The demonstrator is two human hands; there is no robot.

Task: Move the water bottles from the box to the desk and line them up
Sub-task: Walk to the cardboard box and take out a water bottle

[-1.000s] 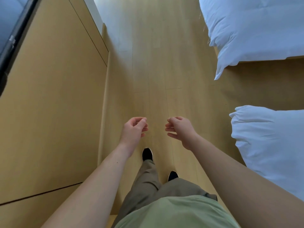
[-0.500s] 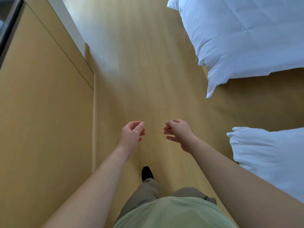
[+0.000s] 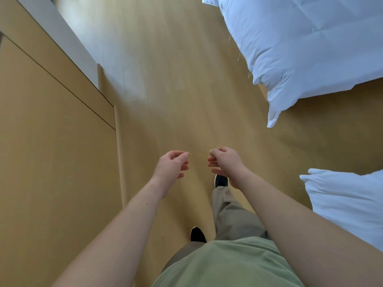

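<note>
Both bare hands, left (image 3: 173,165) and right (image 3: 224,163), hang loosely curled and empty above the pale wooden floor (image 3: 176,79); white rumpled duvets (image 3: 306,48) lie rightward.

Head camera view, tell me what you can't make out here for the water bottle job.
- Bottles, box and desk: none in the head view; where they are cannot be told.
- Left hand and right hand: loosely curled, holding nothing; palms mostly turned away.
- Upper duvet and lower duvet: cut off by the right edge.
- Wooden cabinet: cut off by the left edge; top out of frame.
- Far floor: blurred.
</note>
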